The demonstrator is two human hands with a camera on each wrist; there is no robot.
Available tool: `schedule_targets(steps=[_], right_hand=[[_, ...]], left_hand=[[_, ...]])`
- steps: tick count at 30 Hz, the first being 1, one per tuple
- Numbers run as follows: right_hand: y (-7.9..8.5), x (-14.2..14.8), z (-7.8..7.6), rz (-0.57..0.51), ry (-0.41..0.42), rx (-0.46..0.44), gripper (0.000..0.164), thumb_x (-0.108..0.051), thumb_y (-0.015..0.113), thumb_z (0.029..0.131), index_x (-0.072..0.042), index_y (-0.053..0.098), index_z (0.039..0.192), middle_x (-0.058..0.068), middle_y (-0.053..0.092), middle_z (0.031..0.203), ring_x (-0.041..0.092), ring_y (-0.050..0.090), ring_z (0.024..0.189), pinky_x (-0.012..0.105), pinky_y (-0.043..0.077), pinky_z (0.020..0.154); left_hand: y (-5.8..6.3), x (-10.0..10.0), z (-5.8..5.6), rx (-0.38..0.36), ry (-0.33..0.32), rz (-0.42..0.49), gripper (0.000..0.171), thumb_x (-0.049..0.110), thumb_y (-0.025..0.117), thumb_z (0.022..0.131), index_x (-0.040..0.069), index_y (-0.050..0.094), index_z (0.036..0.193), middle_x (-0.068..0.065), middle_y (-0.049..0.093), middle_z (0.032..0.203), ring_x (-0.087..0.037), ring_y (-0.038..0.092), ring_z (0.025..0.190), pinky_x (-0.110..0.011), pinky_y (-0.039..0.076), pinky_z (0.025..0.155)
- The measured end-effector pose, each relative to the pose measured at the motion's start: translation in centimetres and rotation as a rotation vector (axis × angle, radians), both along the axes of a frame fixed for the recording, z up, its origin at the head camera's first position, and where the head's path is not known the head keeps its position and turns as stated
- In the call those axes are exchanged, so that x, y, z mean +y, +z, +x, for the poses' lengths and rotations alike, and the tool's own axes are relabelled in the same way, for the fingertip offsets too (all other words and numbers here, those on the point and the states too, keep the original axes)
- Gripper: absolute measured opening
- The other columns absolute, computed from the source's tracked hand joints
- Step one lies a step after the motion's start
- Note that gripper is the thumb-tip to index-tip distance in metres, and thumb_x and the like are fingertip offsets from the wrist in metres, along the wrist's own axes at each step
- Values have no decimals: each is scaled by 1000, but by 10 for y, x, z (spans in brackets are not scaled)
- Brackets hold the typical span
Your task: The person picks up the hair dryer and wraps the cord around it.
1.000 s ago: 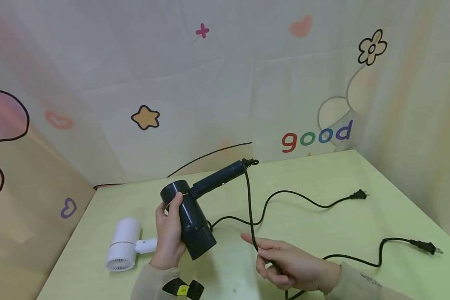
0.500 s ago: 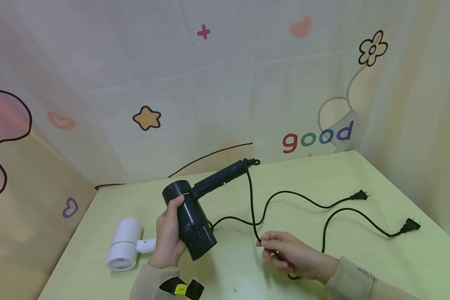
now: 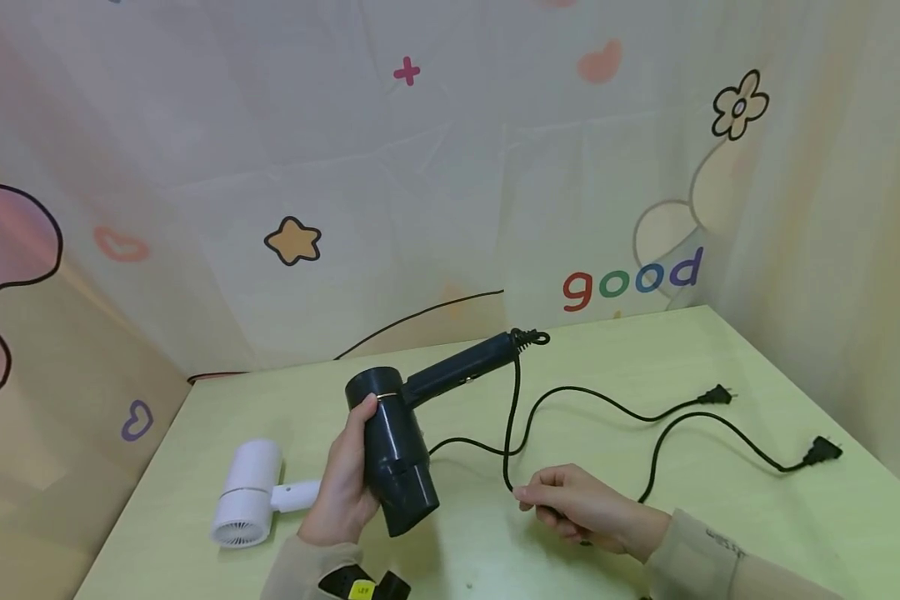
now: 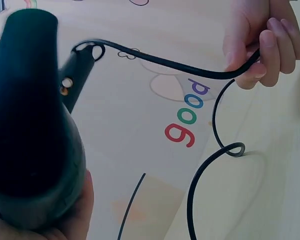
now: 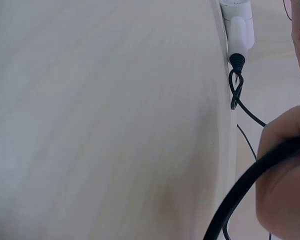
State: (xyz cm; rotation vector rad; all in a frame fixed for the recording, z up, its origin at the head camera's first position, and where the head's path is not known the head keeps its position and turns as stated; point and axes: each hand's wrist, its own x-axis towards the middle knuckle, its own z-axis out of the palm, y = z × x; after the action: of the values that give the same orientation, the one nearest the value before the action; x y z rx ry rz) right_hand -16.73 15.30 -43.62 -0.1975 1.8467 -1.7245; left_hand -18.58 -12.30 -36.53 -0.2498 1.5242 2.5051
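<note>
My left hand (image 3: 345, 487) grips the barrel of a dark navy hair dryer (image 3: 397, 450), holding it above the table with the handle pointing up and to the right. From the handle's end a black power cord (image 3: 512, 417) hangs down to my right hand (image 3: 592, 508), which pinches it between thumb and curled fingers. In the left wrist view the dryer's nozzle (image 4: 25, 100) fills the left side, and the cord (image 4: 175, 65) stretches across to the other hand. The right wrist view shows the cord (image 5: 240, 187) running over the fingers.
A white hair dryer (image 3: 246, 496) lies at the left of the pale green table (image 3: 150, 533), its handle partly behind my left wrist. Two black plugs, one farther back (image 3: 716, 395) and one nearer (image 3: 822, 450), lie on the right with their cords. A printed curtain (image 3: 450, 167) stands behind.
The navy dryer has shifted slightly right in my left hand's grip. My right hand's extended index finger has curled onto the cord. The nearer plug has moved back and left.
</note>
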Motion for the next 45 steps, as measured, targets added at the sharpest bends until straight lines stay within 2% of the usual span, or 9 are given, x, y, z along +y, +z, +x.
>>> schedule_targets(steps=[7,15,21,29,31,36,37,40,45], right_hand=[[5,-3,-5,206,-49,22,44,-50,66,82,-13,55,62,-7,37,45,7,27,39,20,25,37],[12,1,-19,250,-73,6,47,-54,68,78,-11,55,62,-8,33,44,7,20,40,20,19,37],[17,5,-29,262,-88,28,48,-53,69,78,-10,55,62,-6,32,45,8,19,41,21,19,39],[26,13,-39,227,-96,98,37,-41,67,85,-11,58,66,-7,35,48,7,23,43,21,22,41],[31,17,-43,197,-86,150,34,-37,63,89,-9,62,69,-4,51,55,7,34,47,22,25,42],[44,24,-56,377,-119,329,46,-47,60,89,-8,61,65,-3,51,55,10,43,52,23,31,48],[47,24,-57,417,-138,321,47,-50,62,86,-9,59,63,-6,40,50,11,36,45,23,30,47],[54,26,-56,395,-160,321,47,-50,64,85,-7,59,66,-5,31,49,11,26,41,23,25,43],[65,29,-55,367,-190,341,43,-48,65,85,-6,60,72,-6,36,52,11,23,40,22,23,39]], left_hand=[[1,3,4,23,-115,65,63,52,47,93,14,30,140,-3,60,103,-19,62,87,-35,52,78],[-1,2,11,24,-246,43,63,50,41,95,11,24,142,-5,60,103,-22,63,95,-36,52,78],[-1,3,16,34,-295,32,64,50,41,94,11,24,142,-4,60,103,-21,63,94,-35,52,78],[-4,5,23,87,-345,-55,61,44,42,95,4,29,139,-2,64,100,-21,65,89,-36,52,77],[-6,6,25,103,-358,-83,56,41,42,96,3,31,135,-2,65,97,-20,66,86,-36,52,75],[-13,8,29,109,-357,-146,43,36,46,95,4,36,121,-4,66,92,-21,68,80,-36,54,69],[-13,9,30,104,-351,-157,43,35,47,94,4,36,121,-4,66,92,-21,68,79,-36,54,69],[-15,9,31,98,-337,-201,45,35,50,93,3,35,122,-5,66,91,-21,68,79,-35,54,69],[-20,12,32,118,-314,-296,48,30,56,91,1,37,124,-4,64,91,-17,65,77,-32,54,69]])
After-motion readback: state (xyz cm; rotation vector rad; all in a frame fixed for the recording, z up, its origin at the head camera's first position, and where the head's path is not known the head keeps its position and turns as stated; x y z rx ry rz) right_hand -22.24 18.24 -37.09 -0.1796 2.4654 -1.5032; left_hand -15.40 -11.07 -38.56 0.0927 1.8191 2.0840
